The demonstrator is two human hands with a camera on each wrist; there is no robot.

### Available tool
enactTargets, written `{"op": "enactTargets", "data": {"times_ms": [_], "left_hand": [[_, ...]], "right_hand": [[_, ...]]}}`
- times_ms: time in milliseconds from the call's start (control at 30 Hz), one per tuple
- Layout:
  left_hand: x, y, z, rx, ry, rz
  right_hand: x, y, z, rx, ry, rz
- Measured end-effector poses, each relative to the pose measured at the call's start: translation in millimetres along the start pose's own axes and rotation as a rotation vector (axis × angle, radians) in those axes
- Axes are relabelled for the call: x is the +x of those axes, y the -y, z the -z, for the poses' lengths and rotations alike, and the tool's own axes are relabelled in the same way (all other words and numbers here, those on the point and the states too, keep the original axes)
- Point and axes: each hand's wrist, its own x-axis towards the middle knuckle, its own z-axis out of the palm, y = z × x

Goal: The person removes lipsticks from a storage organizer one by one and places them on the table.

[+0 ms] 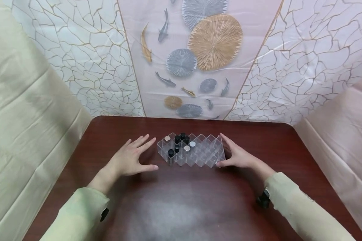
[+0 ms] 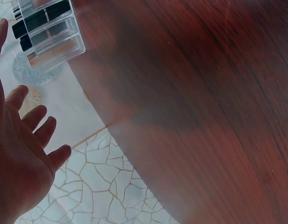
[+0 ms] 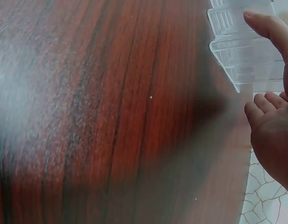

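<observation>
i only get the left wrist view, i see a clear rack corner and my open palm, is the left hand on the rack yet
Observer: No. In the head view the left hand lies open on the table, just apart from the clear organizer.
Operator: where's the other hand
Observer: The right hand rests against the organizer's right end, thumb at the front corner.
Operator: what's in the rack
Observer: Several black-capped tubes and a few light-capped ones stand in the left cells; the right cells look empty.
</observation>
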Motion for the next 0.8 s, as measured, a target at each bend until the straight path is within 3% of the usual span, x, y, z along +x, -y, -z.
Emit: {"op": "enactTargets", "data": {"times_ms": [400, 800], "left_hand": [[2.6, -1.6, 2.3, -0.003, 0.015, 0.012], [5.7, -2.0, -1.7, -0.012, 0.017, 0.025]], "right_hand": [[7.0, 1.7, 1.4, 0.015, 0.0, -0.005], [7.6, 4.6, 2.7, 0.061, 0.056, -0.032]]}}
